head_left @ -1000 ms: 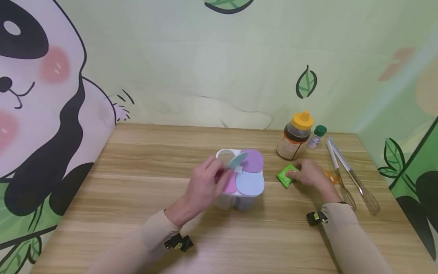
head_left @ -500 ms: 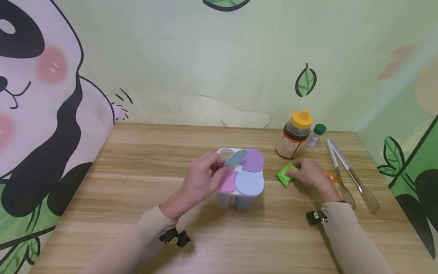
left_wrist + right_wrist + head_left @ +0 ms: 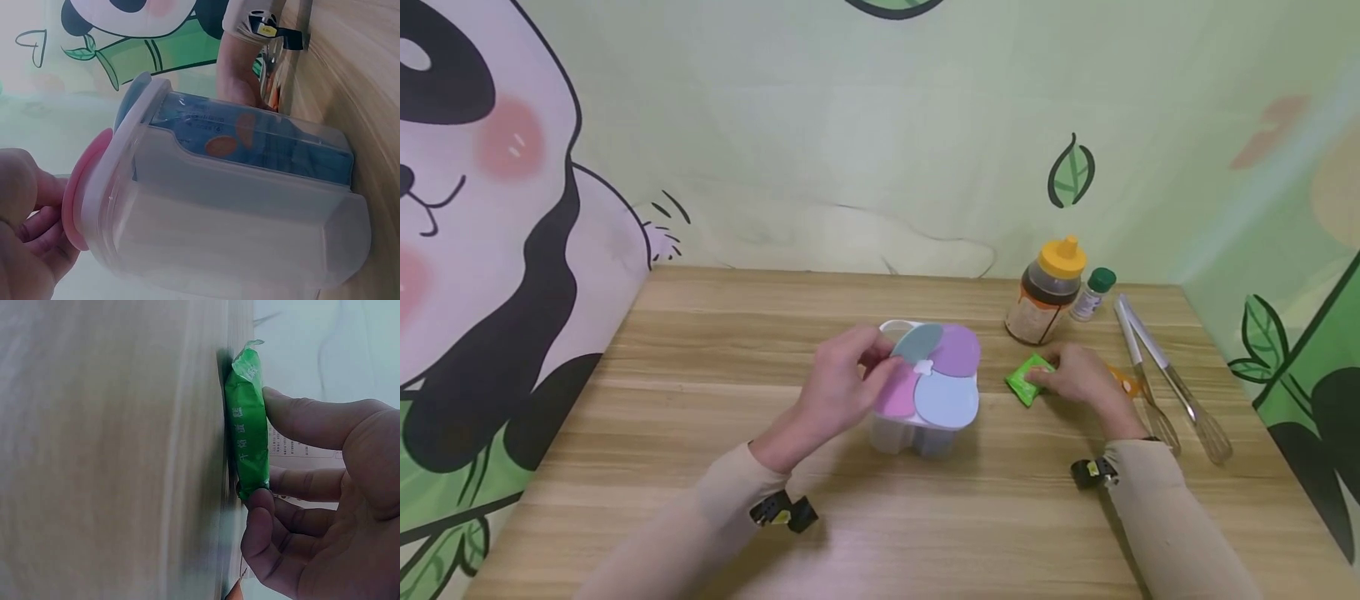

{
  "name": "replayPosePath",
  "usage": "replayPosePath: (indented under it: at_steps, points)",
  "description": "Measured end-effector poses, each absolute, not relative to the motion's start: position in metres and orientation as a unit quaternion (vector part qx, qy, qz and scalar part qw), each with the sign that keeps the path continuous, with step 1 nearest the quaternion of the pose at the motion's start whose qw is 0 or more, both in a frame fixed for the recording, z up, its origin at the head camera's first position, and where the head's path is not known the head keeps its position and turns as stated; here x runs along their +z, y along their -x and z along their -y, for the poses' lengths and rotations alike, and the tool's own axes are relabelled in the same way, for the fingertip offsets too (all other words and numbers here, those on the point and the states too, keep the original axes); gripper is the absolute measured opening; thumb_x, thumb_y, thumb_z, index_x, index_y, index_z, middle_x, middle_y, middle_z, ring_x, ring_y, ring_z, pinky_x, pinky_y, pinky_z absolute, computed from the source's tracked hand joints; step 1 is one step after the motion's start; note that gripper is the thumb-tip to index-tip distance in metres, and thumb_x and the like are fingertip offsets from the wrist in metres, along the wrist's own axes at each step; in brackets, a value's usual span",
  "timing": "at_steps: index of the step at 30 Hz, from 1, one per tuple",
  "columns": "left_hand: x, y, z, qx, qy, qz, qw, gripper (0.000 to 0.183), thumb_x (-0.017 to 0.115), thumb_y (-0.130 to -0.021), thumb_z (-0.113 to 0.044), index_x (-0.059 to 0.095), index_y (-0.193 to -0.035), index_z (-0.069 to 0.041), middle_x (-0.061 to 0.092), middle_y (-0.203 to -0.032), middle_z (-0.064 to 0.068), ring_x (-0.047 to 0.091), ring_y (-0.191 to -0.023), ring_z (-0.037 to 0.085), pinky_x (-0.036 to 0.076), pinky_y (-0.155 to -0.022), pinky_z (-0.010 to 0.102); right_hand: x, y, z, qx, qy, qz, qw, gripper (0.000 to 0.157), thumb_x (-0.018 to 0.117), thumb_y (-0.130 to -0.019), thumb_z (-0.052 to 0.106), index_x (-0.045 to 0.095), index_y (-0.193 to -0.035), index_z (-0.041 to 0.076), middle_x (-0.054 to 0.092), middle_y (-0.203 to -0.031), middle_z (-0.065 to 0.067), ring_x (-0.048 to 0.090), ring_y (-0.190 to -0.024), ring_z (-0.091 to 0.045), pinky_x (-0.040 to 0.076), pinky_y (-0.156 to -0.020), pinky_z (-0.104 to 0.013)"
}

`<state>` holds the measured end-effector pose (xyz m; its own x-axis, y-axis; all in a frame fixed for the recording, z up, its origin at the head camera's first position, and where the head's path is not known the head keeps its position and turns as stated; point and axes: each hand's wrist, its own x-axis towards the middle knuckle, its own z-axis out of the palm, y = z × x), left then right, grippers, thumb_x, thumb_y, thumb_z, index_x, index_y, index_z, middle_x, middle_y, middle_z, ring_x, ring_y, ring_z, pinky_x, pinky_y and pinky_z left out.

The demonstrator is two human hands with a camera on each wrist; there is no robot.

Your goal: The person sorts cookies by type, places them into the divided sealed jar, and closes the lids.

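A clear storage box (image 3: 891,437) with several compartments and coloured flip lids stands mid-table. My left hand (image 3: 835,383) is at its left side, pinching the edge of the teal lid (image 3: 921,340), which is tilted partly up. The compartment beneath it shows at the back left corner. Pink (image 3: 897,396), purple (image 3: 957,350) and blue (image 3: 946,400) lids lie flat. In the left wrist view my fingers reach behind the pink lid (image 3: 86,187), so their grip is hidden there. My right hand (image 3: 1078,383) pinches a small green snack packet (image 3: 249,425) lying on the table.
Behind the right hand stand a yellow-capped squeeze bottle (image 3: 1047,296) and a small green-capped bottle (image 3: 1093,296). Two whisks (image 3: 1180,387) lie to the right. An orange item (image 3: 1123,382) is partly hidden by the right hand. A printed wall (image 3: 820,167) borders the table's back.
The teal lid has tipped down from a steeper angle, and my left hand has lowered slightly with it. My right hand stays on the green packet.
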<state>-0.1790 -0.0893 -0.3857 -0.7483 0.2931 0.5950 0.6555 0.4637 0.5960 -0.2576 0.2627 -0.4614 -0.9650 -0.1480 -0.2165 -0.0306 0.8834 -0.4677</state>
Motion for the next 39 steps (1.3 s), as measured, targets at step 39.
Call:
replayPosePath:
  at_steps: [39]
  points:
    - [-0.398, 0.173, 0.09, -0.291, 0.329, 0.842, 0.314, 0.023, 0.074, -0.084, -0.008, 0.052, -0.081, -0.009, 0.052, -0.069, 0.0, 0.046, -0.057, 0.012, 0.04, -0.048, 0.02, -0.459, 0.257, -0.263, -0.293, 0.023, -0.949, 0.112, 0.036, 0.071, -0.088, 0.029, 0.067, -0.108, -0.002, 0.064, -0.092, -0.014, 0.055, -0.077, -0.021, 0.046, -0.06, -0.026]
